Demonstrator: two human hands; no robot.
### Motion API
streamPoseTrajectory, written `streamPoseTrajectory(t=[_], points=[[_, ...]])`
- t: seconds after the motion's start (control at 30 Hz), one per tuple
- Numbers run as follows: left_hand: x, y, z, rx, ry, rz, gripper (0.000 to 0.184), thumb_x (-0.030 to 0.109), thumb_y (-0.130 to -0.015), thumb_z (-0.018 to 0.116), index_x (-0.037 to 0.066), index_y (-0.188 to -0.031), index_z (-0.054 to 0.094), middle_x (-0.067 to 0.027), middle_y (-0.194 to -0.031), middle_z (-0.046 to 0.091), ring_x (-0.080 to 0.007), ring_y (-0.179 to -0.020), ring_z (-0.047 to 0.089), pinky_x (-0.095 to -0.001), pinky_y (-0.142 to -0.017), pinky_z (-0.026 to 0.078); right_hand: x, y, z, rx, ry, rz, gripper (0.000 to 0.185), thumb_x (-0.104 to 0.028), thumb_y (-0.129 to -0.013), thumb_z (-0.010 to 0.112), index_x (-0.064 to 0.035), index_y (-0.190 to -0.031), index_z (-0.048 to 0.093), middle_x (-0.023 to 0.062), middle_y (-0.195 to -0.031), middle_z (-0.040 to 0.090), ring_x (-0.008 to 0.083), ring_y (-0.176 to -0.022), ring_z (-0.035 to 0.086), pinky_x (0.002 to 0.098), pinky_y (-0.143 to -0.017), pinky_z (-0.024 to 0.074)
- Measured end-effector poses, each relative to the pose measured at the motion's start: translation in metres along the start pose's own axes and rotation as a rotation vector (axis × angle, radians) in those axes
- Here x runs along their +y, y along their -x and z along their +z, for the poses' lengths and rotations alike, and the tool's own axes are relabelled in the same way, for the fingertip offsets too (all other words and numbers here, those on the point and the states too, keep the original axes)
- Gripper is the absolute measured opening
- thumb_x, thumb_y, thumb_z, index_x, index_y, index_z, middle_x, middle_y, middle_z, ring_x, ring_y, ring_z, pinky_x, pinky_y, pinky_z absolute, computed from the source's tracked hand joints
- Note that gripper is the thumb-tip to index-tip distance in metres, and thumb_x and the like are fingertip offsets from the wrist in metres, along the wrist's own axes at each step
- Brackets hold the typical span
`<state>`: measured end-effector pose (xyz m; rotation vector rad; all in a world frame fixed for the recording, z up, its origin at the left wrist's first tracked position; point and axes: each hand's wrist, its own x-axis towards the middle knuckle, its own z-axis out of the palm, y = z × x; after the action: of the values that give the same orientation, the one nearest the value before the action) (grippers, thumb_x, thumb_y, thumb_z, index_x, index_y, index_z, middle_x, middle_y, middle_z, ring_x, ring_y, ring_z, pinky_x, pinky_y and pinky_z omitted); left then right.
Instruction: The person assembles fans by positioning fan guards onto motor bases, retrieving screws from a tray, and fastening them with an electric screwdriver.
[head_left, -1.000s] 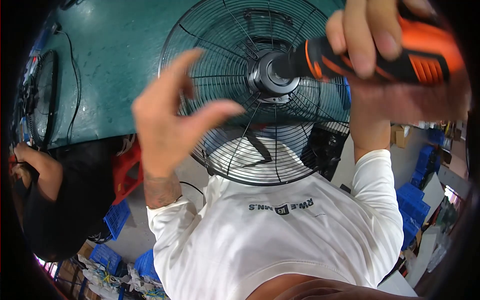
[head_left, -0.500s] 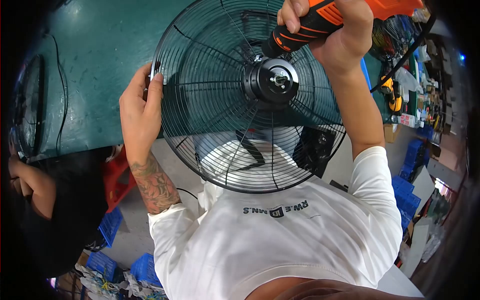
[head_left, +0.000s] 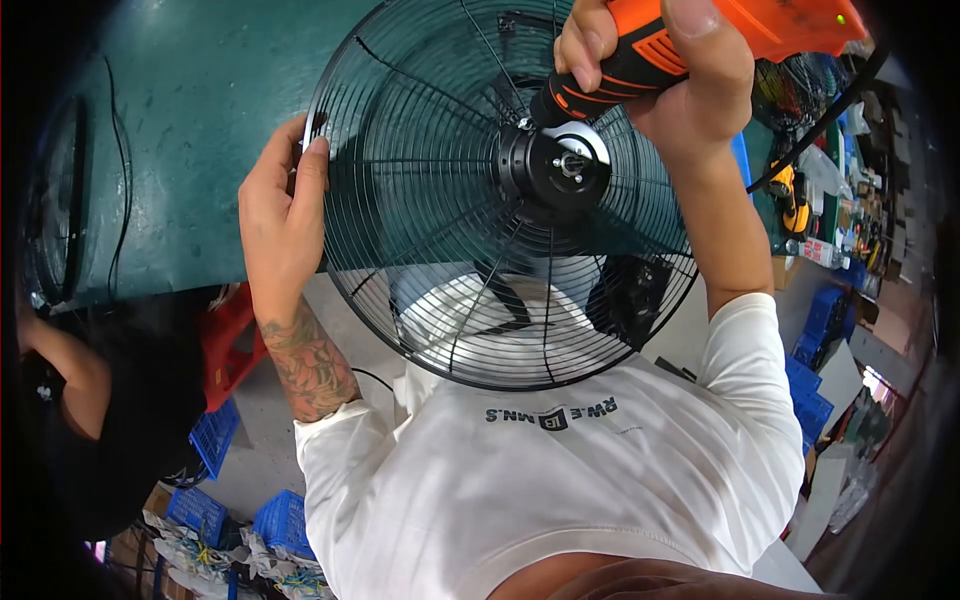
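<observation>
A round black wire fan guard stands before me, partly over the green table and partly over my shirt. My left hand grips its left rim, thumb in front and fingers behind. In my right hand is an orange and black power screwdriver, its nose pointing down and left at the guard's centre. The tip sits beside a small silver screw at the edge of the black motor housing. Whether the tip touches the screw I cannot tell. A green light shows on the tool.
The green table spans the back, with a black cable lying on it and another round fan guard at far left. A co-worker's arm is at lower left. Yellow-black tools and a bottle are at right.
The motor housing has shifted slightly right within the view, and the screwdriver's nose has come a little lower. A silver screw shows more plainly beside it. My left hand keeps its hold.
</observation>
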<state>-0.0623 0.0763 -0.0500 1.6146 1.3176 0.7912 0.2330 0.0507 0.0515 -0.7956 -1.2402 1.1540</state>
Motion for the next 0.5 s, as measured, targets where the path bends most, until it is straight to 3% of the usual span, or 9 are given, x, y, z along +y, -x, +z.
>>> streamPoseTrajectory(t=[0.13, 0.2, 0.5], points=[[0.0, 0.001, 0.001, 0.001, 0.018, -0.026, 0.036, 0.018, -0.102, 0.06, -0.006, -0.128, 0.065, -0.0008, -0.075, 0.06, -0.0075, -0.066, 0.051, -0.0258, -0.06, 0.041, 0.003, -0.001, 0.001, 0.012, 0.025, -0.004, 0.049, -0.039, -0.091, 0.073, 0.0024, -0.109, 0.055, 0.0115, -0.074, 0.06, 0.0211, -0.058, 0.063, 0.033, -0.058, 0.0545], [0.001, 0.002, 0.001, -0.005, 0.038, -0.041, 0.035, 0.016, -0.105, 0.057, -0.007, -0.132, 0.061, 0.0032, -0.078, 0.052, -0.005, -0.071, 0.045, -0.0215, -0.064, 0.036, 0.005, -0.002, 0.001, 0.024, 0.029, -0.004, 0.05, -0.04, -0.091, 0.073, 0.0026, -0.109, 0.055, 0.0115, -0.074, 0.06, 0.0212, -0.058, 0.063, 0.0326, -0.057, 0.0541], [-0.002, -0.002, 0.005, 0.002, 0.161, -0.047, 0.032, 0.015, -0.104, 0.058, -0.005, -0.127, 0.066, 0.004, -0.075, 0.053, -0.0044, -0.067, 0.044, -0.0225, -0.059, 0.034, 0.009, 0.004, 0.004, 0.074, -0.124, 0.074, 0.062, -0.047, -0.085, 0.08, 0.0044, -0.11, 0.054, 0.0117, -0.075, 0.061, 0.0183, -0.062, 0.062, 0.0289, -0.056, 0.0525]])
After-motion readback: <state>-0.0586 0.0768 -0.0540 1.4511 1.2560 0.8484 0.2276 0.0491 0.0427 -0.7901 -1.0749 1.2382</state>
